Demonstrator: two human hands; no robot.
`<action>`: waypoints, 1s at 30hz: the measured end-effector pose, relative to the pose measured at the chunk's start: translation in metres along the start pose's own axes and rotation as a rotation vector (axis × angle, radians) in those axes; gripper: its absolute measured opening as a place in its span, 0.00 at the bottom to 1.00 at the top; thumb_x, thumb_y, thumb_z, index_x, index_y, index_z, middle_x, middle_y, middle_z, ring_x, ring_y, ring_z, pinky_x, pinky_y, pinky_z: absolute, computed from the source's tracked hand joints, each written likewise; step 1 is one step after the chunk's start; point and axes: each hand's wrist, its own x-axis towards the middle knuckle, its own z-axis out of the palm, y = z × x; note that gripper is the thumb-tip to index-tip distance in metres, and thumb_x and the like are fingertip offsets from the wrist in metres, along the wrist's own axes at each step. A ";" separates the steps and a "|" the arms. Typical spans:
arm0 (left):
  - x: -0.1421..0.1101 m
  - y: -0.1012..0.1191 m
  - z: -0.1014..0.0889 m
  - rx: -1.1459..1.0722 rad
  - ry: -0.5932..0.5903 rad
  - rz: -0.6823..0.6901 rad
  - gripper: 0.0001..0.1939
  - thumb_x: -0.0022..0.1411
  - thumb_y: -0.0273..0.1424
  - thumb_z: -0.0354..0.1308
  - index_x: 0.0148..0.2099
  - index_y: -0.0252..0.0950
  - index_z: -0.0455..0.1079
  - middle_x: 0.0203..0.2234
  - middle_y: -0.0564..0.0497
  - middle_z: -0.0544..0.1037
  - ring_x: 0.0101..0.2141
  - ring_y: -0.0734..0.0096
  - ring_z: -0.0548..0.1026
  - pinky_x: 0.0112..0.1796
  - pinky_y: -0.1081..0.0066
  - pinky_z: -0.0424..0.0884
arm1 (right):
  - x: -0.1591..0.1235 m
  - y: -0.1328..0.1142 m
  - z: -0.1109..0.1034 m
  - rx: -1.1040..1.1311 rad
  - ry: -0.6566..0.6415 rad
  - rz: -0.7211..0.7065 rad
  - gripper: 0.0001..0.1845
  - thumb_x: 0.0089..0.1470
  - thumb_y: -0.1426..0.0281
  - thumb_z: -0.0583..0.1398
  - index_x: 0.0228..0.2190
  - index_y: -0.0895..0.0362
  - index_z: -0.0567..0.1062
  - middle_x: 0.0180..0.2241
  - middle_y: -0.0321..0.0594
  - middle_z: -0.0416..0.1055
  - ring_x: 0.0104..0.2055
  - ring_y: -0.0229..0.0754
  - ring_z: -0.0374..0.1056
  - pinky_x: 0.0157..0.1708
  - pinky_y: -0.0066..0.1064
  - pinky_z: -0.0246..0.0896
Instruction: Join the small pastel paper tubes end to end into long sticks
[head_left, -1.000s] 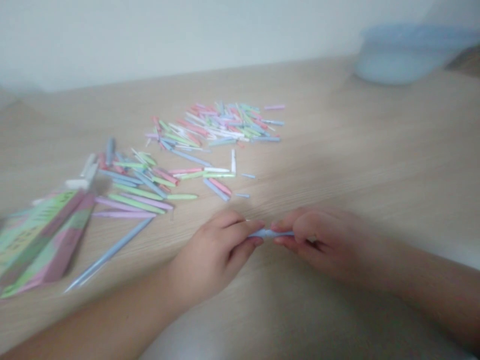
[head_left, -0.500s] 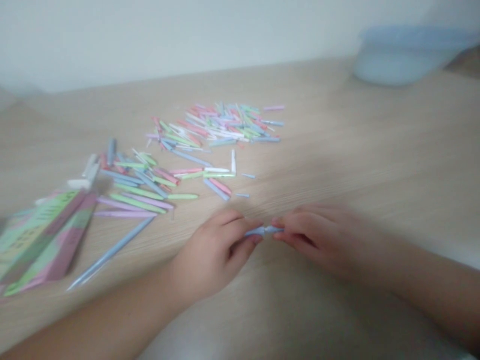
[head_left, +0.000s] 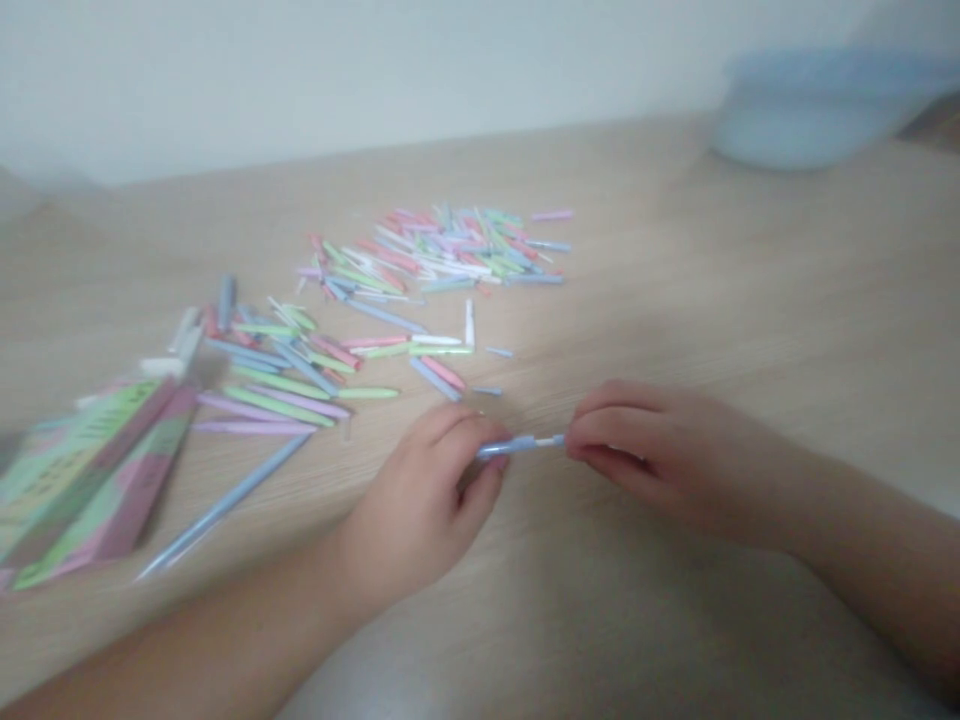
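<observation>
My left hand point(head_left: 435, 480) is closed, thumb and fingertips pinching a light blue pen barrel point(head_left: 517, 445). A short blue pen piece point(head_left: 558, 440) sticks out of the closed fingers of my right hand point(head_left: 652, 450), most of it hidden. Between the two blue parts shows a thin whitish section point(head_left: 544, 442), joining them in one line just above the table. Just beyond my left hand lie a blue tube point(head_left: 433, 379), a pink tube point(head_left: 443, 373) and a small blue pointed piece point(head_left: 487, 390).
A heap of pastel pen parts point(head_left: 457, 250) spreads across the middle of the table, with a second group point(head_left: 285, 365) nearer on the left. Printed boxes point(head_left: 142, 480) and a long blue pen point(head_left: 225, 505) lie at left. A bluish container point(head_left: 795, 120) stands back right.
My right hand has moved slightly right and up. The gap between the blue parts has widened, showing more of the whitish section. More of the barrel shows beyond my left fingers.
</observation>
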 end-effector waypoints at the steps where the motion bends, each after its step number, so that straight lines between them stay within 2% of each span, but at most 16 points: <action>1: 0.000 -0.001 0.000 0.030 -0.016 0.008 0.08 0.73 0.28 0.57 0.52 0.39 0.73 0.43 0.46 0.79 0.46 0.59 0.76 0.49 0.57 0.72 | 0.000 0.000 0.000 -0.020 -0.032 0.016 0.08 0.70 0.70 0.58 0.41 0.52 0.78 0.39 0.39 0.77 0.39 0.42 0.73 0.38 0.34 0.66; 5: 0.000 -0.001 0.000 0.100 -0.111 0.017 0.08 0.75 0.31 0.57 0.51 0.41 0.76 0.40 0.49 0.81 0.45 0.58 0.76 0.48 0.55 0.70 | 0.005 -0.001 0.004 -0.073 -0.116 0.038 0.10 0.71 0.69 0.57 0.40 0.53 0.79 0.35 0.39 0.77 0.38 0.45 0.72 0.38 0.36 0.63; 10: 0.001 -0.001 0.002 0.153 -0.181 -0.029 0.10 0.75 0.32 0.55 0.51 0.42 0.77 0.43 0.48 0.80 0.47 0.56 0.76 0.50 0.54 0.70 | 0.012 0.002 0.014 -0.066 -0.187 0.073 0.12 0.70 0.70 0.59 0.31 0.55 0.75 0.30 0.39 0.74 0.36 0.45 0.69 0.36 0.37 0.60; 12: 0.001 -0.001 0.003 0.163 -0.182 -0.044 0.10 0.75 0.32 0.55 0.51 0.42 0.78 0.43 0.48 0.79 0.47 0.56 0.76 0.50 0.54 0.70 | 0.012 0.003 0.015 -0.034 -0.195 0.070 0.11 0.69 0.71 0.59 0.32 0.55 0.75 0.32 0.39 0.74 0.38 0.46 0.70 0.38 0.37 0.62; 16: 0.001 0.000 0.003 0.155 -0.172 -0.054 0.10 0.75 0.32 0.55 0.51 0.42 0.77 0.43 0.47 0.79 0.46 0.57 0.76 0.49 0.55 0.70 | 0.006 0.003 0.012 0.002 -0.200 0.106 0.04 0.69 0.68 0.61 0.40 0.55 0.74 0.42 0.43 0.74 0.44 0.48 0.71 0.43 0.39 0.65; 19: 0.000 0.000 0.003 0.153 -0.166 -0.065 0.10 0.74 0.32 0.56 0.52 0.41 0.77 0.43 0.47 0.79 0.46 0.56 0.75 0.50 0.55 0.70 | 0.002 0.005 0.005 -0.051 -0.193 0.161 0.06 0.66 0.67 0.63 0.43 0.55 0.73 0.45 0.45 0.72 0.46 0.49 0.70 0.42 0.40 0.65; 22: 0.000 0.001 0.003 0.151 -0.159 -0.082 0.09 0.73 0.33 0.57 0.52 0.41 0.76 0.43 0.48 0.79 0.46 0.56 0.75 0.50 0.55 0.70 | 0.002 0.010 0.001 -0.110 -0.253 0.129 0.03 0.67 0.68 0.60 0.39 0.54 0.74 0.42 0.43 0.73 0.43 0.48 0.70 0.42 0.39 0.63; 25: 0.001 0.000 0.003 0.133 -0.176 -0.083 0.08 0.74 0.32 0.57 0.49 0.41 0.77 0.41 0.49 0.79 0.45 0.58 0.75 0.49 0.57 0.70 | 0.004 0.013 0.003 -0.122 -0.297 0.110 0.10 0.70 0.66 0.57 0.37 0.53 0.76 0.37 0.41 0.73 0.39 0.47 0.70 0.38 0.38 0.62; 30: 0.002 -0.003 0.002 0.096 -0.195 -0.084 0.09 0.76 0.32 0.55 0.47 0.40 0.77 0.40 0.49 0.79 0.44 0.59 0.75 0.49 0.58 0.70 | 0.007 0.011 0.015 -0.132 -0.264 0.083 0.11 0.71 0.67 0.56 0.36 0.54 0.77 0.36 0.42 0.75 0.38 0.48 0.71 0.37 0.39 0.62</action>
